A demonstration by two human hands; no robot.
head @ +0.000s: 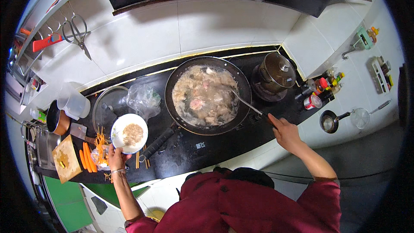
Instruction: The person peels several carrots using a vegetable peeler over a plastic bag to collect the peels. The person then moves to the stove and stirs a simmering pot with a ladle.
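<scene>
A large black wok sits on the dark cooktop, holding pieces of meat in foamy, steaming liquid; a few pieces look pink. My right hand grips the dark handle of a metal cooking utensil, whose far end is in the liquid at the wok's right side. My left hand holds a white bowl by its near rim, left of the wok. Some brownish, wet-looking stuff lies in the bowl; what it is I cannot tell. Under the bowl's right side, chopsticks lie beside the wok's handle.
A lidded pot stands right of the wok, seasoning containers beyond it. At left are a glass lid, a plastic bag, whole carrots, orange peelings, a cutting board, a copper-coloured pan and hanging scissors.
</scene>
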